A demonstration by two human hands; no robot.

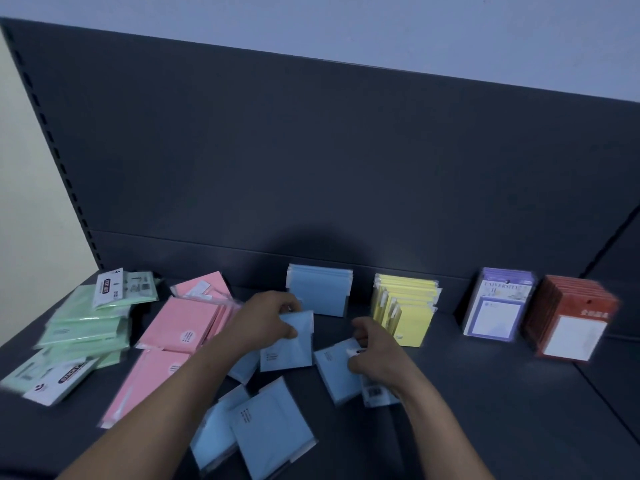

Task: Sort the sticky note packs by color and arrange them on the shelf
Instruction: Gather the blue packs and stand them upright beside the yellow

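Note:
Loose blue sticky note packs point(266, 427) lie scattered at the front middle of the dark shelf point(502, 410). My left hand point(266, 317) pinches the top edge of one blue pack point(289, 344), thumb on its face. My right hand point(375, 355) grips another blue pack point(334, 370) lying just to the right. Behind them an upright row of blue packs point(318, 289) leans on the back panel. Pink packs point(183, 327) lie in a loose pile to the left, and green packs point(86, 327) are heaped at the far left.
Yellow packs point(407, 306) stand in a neat row right of the blue row. Purple notepads point(498, 306) and red notepads point(571, 323) stand farther right. The dark back panel point(311, 168) rises behind everything. A slotted upright point(52, 150) borders the left side.

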